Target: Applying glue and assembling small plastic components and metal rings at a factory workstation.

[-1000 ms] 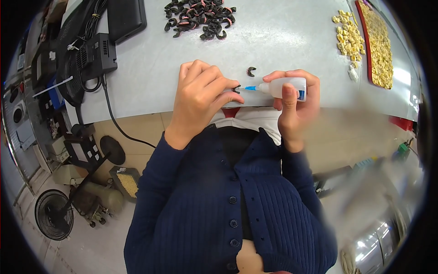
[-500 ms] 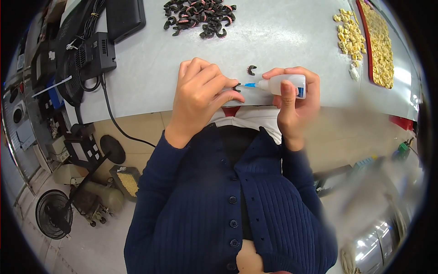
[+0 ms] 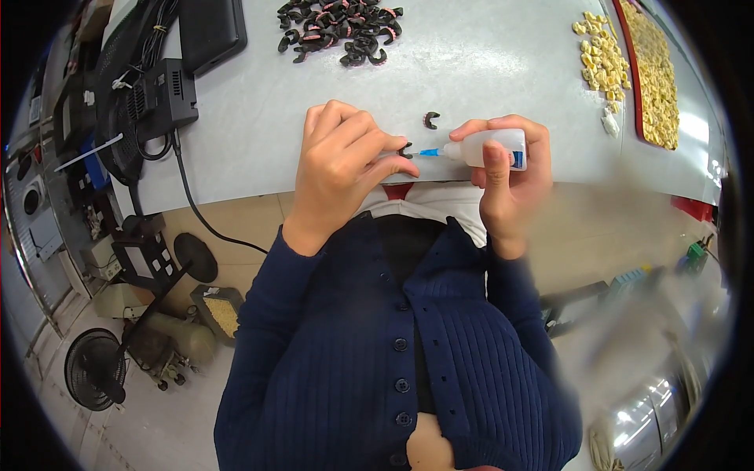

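Observation:
Between its thumb and forefinger, my left hand [image 3: 343, 153] pinches a small black curved piece [image 3: 404, 150] above the table's near edge. My right hand [image 3: 510, 169] is closed around a white squeeze bottle [image 3: 479, 147], held on its side. The bottle's blue needle tip [image 3: 429, 152] points left, right at the black piece; whether it touches cannot be made out. Another black C-shaped piece [image 3: 430, 120] lies on the table just beyond the bottle's nozzle. Farther off sits a pile of similar black pieces [image 3: 338, 30], some with pink edges.
On the right, loose yellowish pieces [image 3: 601, 59] lie beside a red-rimmed tray [image 3: 640, 94] heaped with more. A crumpled white scrap [image 3: 609, 123] is near them. A black device [image 3: 169, 94] with a cable [image 3: 188, 177] and a dark flat case [image 3: 212, 31] occupy the left side.
The bottle's needle tip and the pinched black piece have shifted very slightly against each other. Both hands keep their grip, and the view has moved a little.

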